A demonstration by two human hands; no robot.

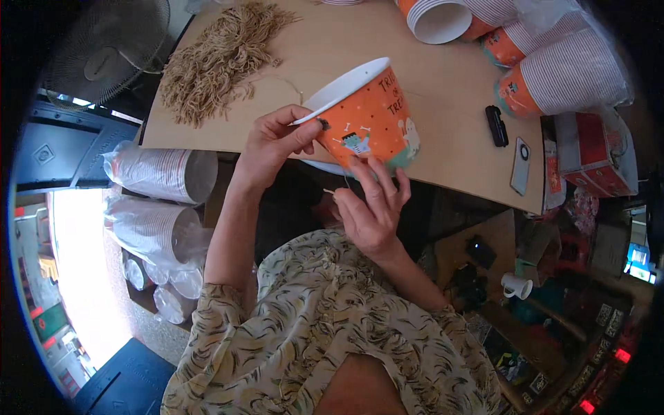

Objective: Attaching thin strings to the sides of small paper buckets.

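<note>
Head view: left hand (277, 138) comes up from lower edge w/ forearm nearly vertical, wrist bent right, thumb and forefinger pinched together on the white rim of an orange paper cup (370, 117) right by a small dark hole in its wall; grip is clamped on the cup. Cup is tilted, mouth up-left, cartoon figures on its side, held in the air just over the near edge of the table (443, 104). Right hand (373, 207) sits below the cup, palm toward the camera, fingers spread upward w/ tips touching the cup's lower wall; thumb and forefinger hold a short tan string (329, 191), so that grip is closed on the string, though it's thin and hard to see. Around: big heap of tan strings (218, 59) at the table's far left, well apart from the hands; stacks of orange cups in clear wrap (560, 69) at far right; small black device (495, 126) and a flat grey gadget (521, 166) right of the cup. Wrapped cup stacks (162, 176) lie on the floor left of the left arm, a fan (107, 59) beyond. White mug (515, 286) low right. Nothing blocks the hands
</note>
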